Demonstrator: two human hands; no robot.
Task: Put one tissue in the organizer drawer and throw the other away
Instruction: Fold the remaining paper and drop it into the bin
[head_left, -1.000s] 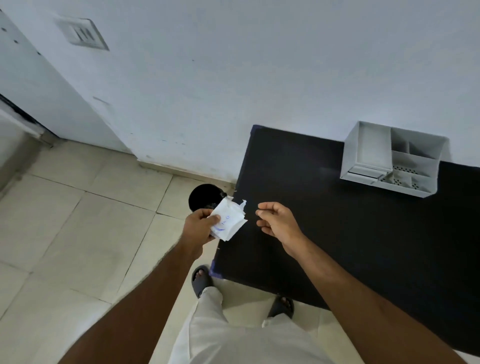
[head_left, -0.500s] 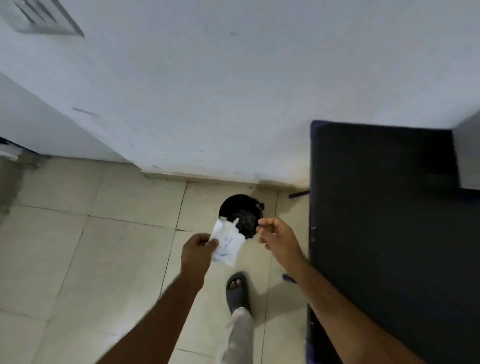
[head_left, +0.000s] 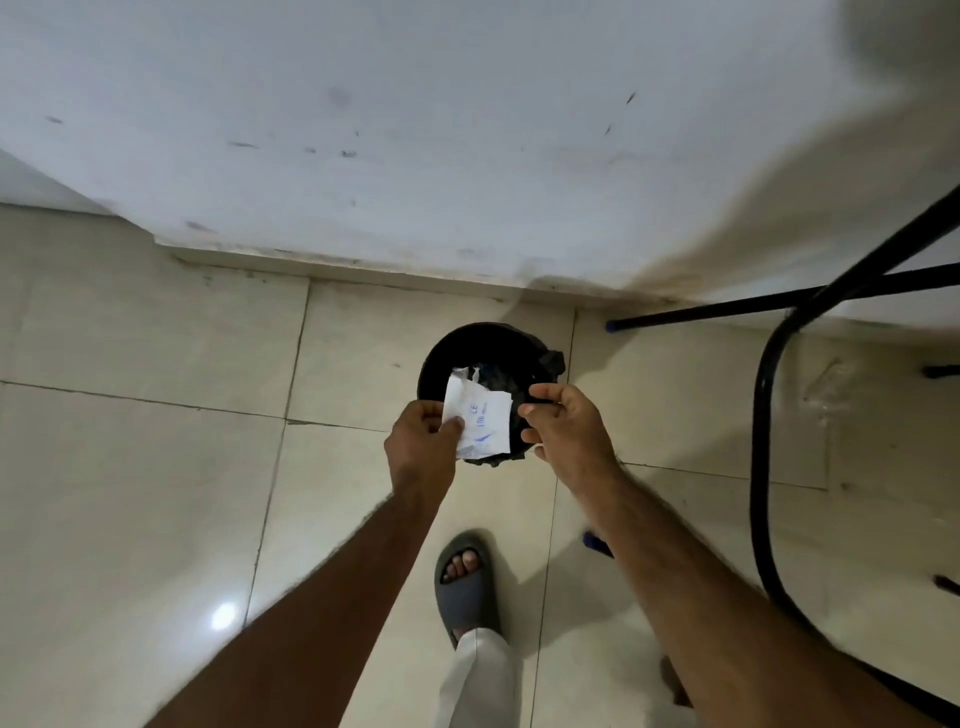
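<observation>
My left hand (head_left: 423, 441) pinches a white tissue (head_left: 480, 415) with blue print by its left edge. The tissue hangs over the mouth of a round black bin (head_left: 467, 348) that stands on the floor by the wall, with a dark liner and dark rubbish inside. My right hand (head_left: 569, 428) hovers at the bin's right side, fingers loosely curled and apart, with nothing in it that I can see. The organizer and the other tissue are out of view.
Black metal table legs (head_left: 763, 415) curve down on the right, with a crossbar (head_left: 727, 309) running toward the wall. A foot in a grey slipper (head_left: 467, 582) stands on the beige tiles just behind the bin. The white wall rises directly beyond the bin.
The view swung left and down from the black tabletop to the floor. Both hands moved with the tissue from beside the table to directly over the bin.
</observation>
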